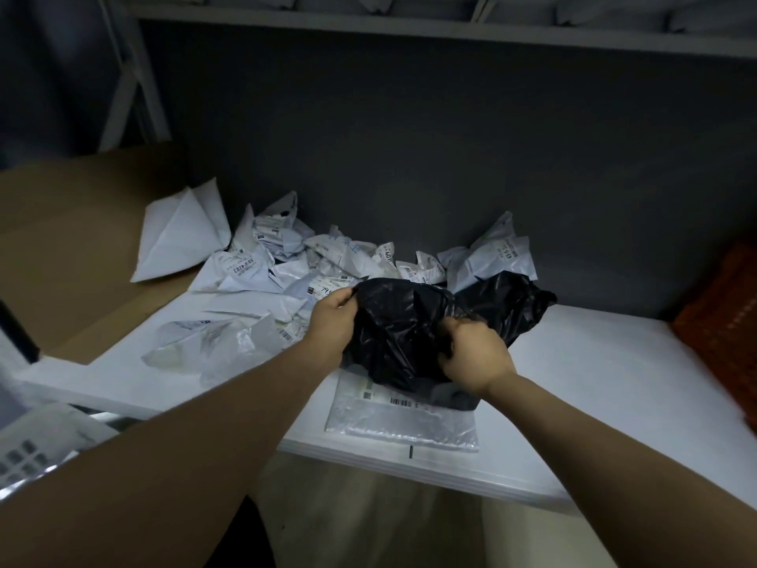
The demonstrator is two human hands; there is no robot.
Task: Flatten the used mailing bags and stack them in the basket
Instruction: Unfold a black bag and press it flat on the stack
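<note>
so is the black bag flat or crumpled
Crumpled: the black bag bunches in folds, gripped by the left hand and right hand.

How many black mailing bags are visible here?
2. One black bag is gripped by left hand and right hand; second black bag lies behind it, rightward. More may be hidden.

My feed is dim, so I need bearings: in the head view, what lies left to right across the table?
Brown cardboard sheet → folded white plastic mailing bag → pile of crumpled white mailing bags → left hand → crumpled black plastic bag → right hand → orange mesh-textured object.
</note>
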